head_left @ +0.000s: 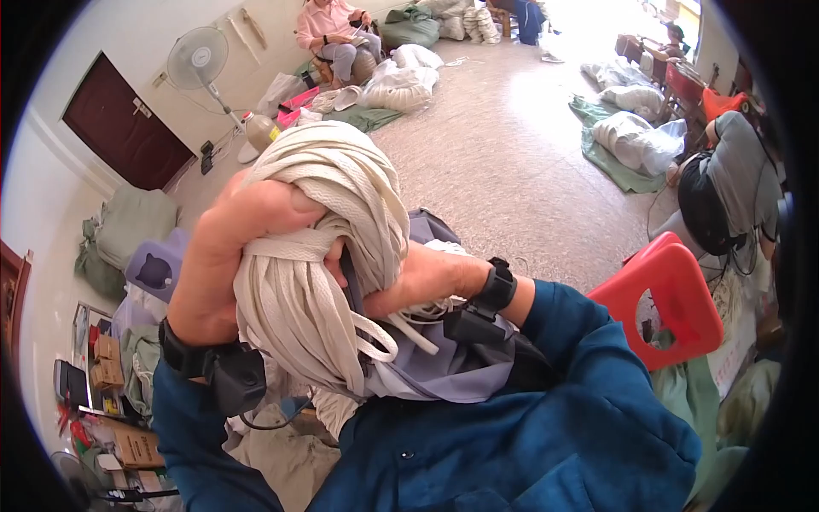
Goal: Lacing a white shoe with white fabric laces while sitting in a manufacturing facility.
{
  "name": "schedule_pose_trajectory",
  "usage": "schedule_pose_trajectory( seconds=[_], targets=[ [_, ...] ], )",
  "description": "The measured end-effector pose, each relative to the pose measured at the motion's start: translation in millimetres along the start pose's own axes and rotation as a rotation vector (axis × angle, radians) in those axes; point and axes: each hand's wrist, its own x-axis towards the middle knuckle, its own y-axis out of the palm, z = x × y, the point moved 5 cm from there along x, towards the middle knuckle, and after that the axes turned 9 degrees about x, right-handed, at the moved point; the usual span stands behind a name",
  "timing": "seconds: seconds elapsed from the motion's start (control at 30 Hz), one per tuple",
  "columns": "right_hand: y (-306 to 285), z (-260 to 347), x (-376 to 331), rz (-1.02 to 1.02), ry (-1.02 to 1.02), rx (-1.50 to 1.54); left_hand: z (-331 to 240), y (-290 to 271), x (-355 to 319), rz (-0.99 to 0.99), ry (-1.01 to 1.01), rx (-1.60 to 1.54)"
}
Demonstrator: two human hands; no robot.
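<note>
**Bundle of flat cream cord held up close to the body**

The bundle of flat cream cord (299, 316) is in the air before the person's chest, its many strands gathered tight at the middle and fanning into an upper and a lower lobe. The left hand (232, 235) is on the bundle's left side, its grip closed around the narrowed middle with curled fingers over the strands. The right hand (422, 277) lies against the bundle's right side, its thumb side touching the cord; its other fingers are mostly hidden behind the strands, so how tight that grip is cannot be told. A small loose loop (375, 340) hangs at the bundle's lower right.

Grey-purple cloth (448, 375) lies below and to the right of the bundle. Each wrist beside it wears a black device, one on the left (239, 380) and one on the right (478, 320). Well to the bundle's right stands a red plastic stool (687, 286), and beyond that a co-worker in a grey top (742, 162) bends over. Left of the bundle is a purple plastic seat (155, 264). Beyond the bundle are a jug (260, 132), a white fan (198, 58) and a seated co-worker in pink (327, 26).
</note>
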Motion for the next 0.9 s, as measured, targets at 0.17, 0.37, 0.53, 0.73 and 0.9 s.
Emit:
schedule_pose_trajectory(
  seconds=[0.17,0.37,0.53,0.73,0.9],
  targets=[
    [23.2,12.7,0.9,0.021,-0.095,-0.129,1.9,11.2,-8.3,0.107,0.033,0.068],
    [-5.5,5.4,-8.7,-0.023,0.028,-0.102,-1.2,-17.0,-51.0,-0.121,0.077,0.117],
    [-25.9,58.7,-9.3,-0.116,-0.196,-0.473,-17.6,-41.2,-72.5,-0.074,0.002,0.270],
    [-32.7,122.8,-1.7,-0.326,-0.440,-1.116,-3.4,-74.9,-76.1,-0.146,0.106,0.739],
    [-10.3,157.6,23.3,-0.250,-0.603,-1.324,48.8,-103.0,-91.0,-0.039,-0.060,0.704]
  ],
)
